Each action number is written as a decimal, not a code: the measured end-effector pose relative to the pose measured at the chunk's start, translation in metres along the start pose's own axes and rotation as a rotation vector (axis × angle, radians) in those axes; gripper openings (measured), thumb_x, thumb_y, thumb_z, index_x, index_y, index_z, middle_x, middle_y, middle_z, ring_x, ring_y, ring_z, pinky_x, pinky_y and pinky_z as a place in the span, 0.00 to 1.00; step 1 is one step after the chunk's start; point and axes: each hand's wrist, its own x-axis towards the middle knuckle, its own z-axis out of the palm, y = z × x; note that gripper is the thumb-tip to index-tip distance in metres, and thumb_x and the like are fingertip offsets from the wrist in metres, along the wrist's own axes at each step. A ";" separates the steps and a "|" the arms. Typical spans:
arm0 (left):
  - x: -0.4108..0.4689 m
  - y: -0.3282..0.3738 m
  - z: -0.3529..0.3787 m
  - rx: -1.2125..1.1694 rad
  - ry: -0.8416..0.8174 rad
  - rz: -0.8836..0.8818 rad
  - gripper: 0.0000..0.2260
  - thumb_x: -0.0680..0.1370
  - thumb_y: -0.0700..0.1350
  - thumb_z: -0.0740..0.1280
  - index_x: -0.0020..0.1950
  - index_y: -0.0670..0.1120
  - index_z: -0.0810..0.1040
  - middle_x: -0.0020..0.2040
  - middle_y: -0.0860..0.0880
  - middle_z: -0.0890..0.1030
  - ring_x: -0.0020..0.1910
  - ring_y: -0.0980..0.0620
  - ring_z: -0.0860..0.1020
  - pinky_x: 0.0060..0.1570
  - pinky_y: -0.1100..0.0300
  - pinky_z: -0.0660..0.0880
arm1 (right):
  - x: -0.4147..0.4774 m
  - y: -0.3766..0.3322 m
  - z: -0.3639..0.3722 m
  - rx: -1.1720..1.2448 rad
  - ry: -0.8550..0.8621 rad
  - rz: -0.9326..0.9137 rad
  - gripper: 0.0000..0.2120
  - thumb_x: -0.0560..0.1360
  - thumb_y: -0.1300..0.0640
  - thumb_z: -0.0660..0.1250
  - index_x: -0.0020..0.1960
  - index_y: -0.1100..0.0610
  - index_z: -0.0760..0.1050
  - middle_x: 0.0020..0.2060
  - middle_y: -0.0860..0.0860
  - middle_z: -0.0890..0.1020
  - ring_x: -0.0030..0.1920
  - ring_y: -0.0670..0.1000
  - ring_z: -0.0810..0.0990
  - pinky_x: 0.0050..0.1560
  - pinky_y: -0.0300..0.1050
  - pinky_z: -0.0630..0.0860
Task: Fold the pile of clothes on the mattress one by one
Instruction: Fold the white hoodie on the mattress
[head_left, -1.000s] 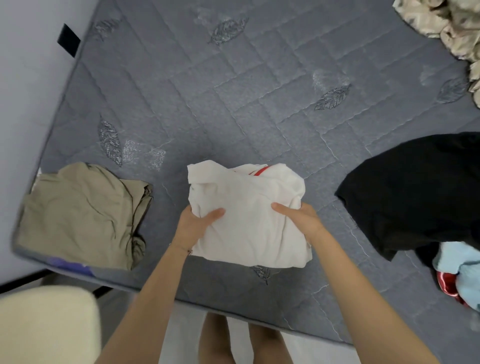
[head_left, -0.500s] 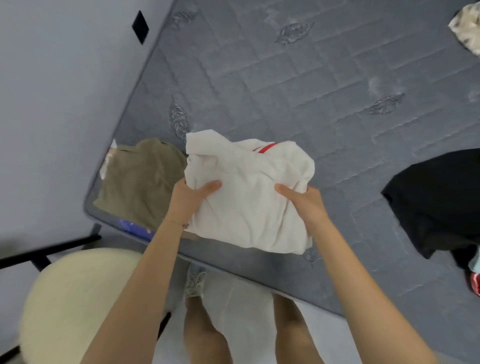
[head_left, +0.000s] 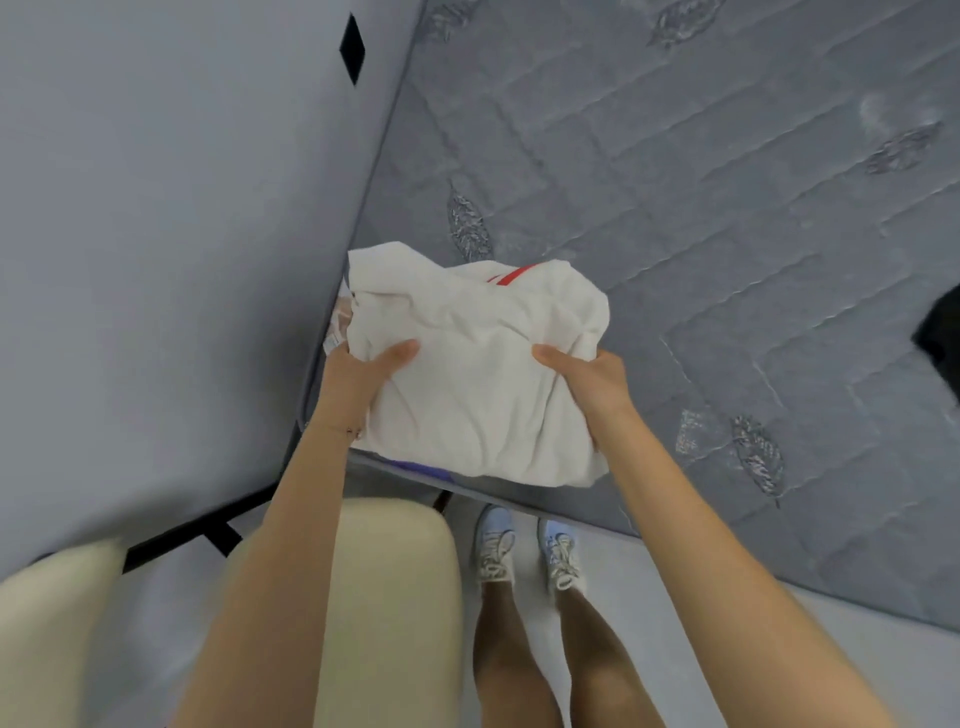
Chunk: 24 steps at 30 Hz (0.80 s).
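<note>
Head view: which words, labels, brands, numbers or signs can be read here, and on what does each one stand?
No text can be read.
The tag left of the white garment: too blurred to read.
The red stripe on the garment: no letters.
The black diamond on the wall: blank.
The shoes: no brand legible.

Our 2 bare arms reach forward, left hand (head_left: 358, 374) and right hand (head_left: 587, 379) each gripping the white garment (head_left: 478, 384) between them, thumbs on top, other fingers hidden underneath.
</note>
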 end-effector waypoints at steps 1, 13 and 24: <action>0.008 -0.002 -0.003 0.020 -0.001 -0.003 0.27 0.70 0.51 0.76 0.66 0.44 0.75 0.59 0.49 0.80 0.56 0.48 0.78 0.56 0.52 0.76 | 0.007 0.005 0.006 0.009 0.003 0.002 0.09 0.70 0.59 0.75 0.42 0.52 0.75 0.40 0.46 0.80 0.39 0.44 0.79 0.33 0.35 0.76; 0.116 -0.095 -0.008 0.103 0.229 0.046 0.25 0.70 0.56 0.75 0.62 0.47 0.76 0.54 0.53 0.80 0.54 0.50 0.78 0.54 0.54 0.74 | 0.128 0.082 0.064 -0.133 0.135 0.017 0.12 0.68 0.52 0.77 0.45 0.55 0.77 0.41 0.48 0.80 0.48 0.53 0.81 0.51 0.48 0.78; 0.066 -0.055 0.001 0.762 0.399 0.384 0.33 0.72 0.61 0.65 0.68 0.39 0.70 0.66 0.36 0.71 0.64 0.35 0.71 0.62 0.42 0.67 | 0.073 0.050 0.050 -0.838 0.290 -0.299 0.43 0.71 0.38 0.69 0.78 0.50 0.52 0.75 0.50 0.61 0.74 0.55 0.58 0.71 0.58 0.57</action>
